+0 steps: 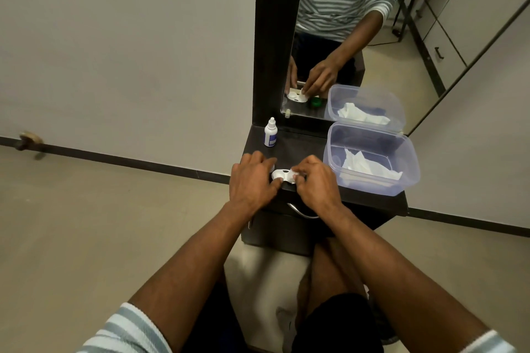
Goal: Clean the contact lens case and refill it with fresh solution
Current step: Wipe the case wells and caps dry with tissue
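Note:
A white contact lens case (279, 174) lies near the front edge of a dark dressing table (304, 141). My left hand (252, 179) rests on the case's left end and steadies it. My right hand (314, 180) pinches a small wad of white tissue (295, 174) and presses it into the case's right well. A small white solution bottle (270, 132) with a blue label stands upright at the table's back left. In the mirror (344, 37) a green cap (315, 101) shows beside the reflected case; on the table itself my right hand hides it.
A clear plastic tub (407, 177) with crumpled white tissue inside sits at the table's right, close to my right hand. A metal drawer handle (301, 210) juts out below the front edge. The mirror's dark frame rises behind the bottle.

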